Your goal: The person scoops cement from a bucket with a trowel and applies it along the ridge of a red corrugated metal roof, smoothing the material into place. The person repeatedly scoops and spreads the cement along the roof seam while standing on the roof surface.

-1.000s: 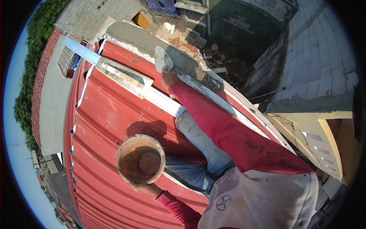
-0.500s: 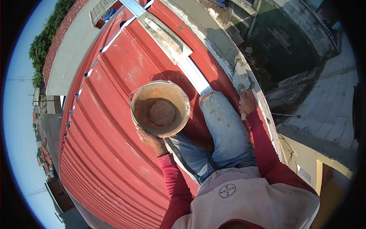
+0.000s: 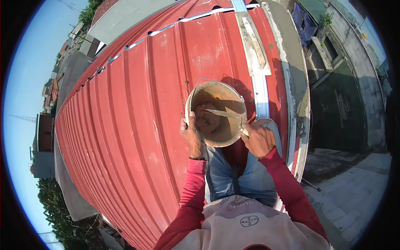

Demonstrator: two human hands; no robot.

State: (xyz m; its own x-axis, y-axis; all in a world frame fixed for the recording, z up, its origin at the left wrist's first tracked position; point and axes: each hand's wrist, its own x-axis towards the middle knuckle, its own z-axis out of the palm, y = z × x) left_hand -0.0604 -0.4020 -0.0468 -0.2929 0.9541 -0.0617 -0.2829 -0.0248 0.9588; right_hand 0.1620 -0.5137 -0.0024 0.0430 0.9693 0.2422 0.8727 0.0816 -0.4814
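Observation:
A mortar-stained bucket (image 3: 231, 98) with a wire handle rests on the red roof by my knees, tilted toward me, with a little reddish-brown residue at its bottom. My left hand (image 3: 192, 135) grips the bucket's left side, thumb over the rim. At the right rim my right hand (image 3: 259, 138) is closed round the handle of a trowel (image 3: 225, 113). The trowel's narrow blade reaches inside the bucket, pointing left; whether it touches the residue I cannot tell.
A plastering float (image 3: 254, 48) lies on a metal channel (image 3: 261, 98) ahead of the bucket. Along the right runs a mortar-covered wall top (image 3: 295, 54), with a drop to a lower yard (image 3: 339, 112) beyond it. Red ribbed roofing sheets (image 3: 129, 137) slope away at left.
My right hand has brought the trowel from the wall top at right over into the bucket. My left hand stays on the bucket, its thumb now over the rim. The view has turned.

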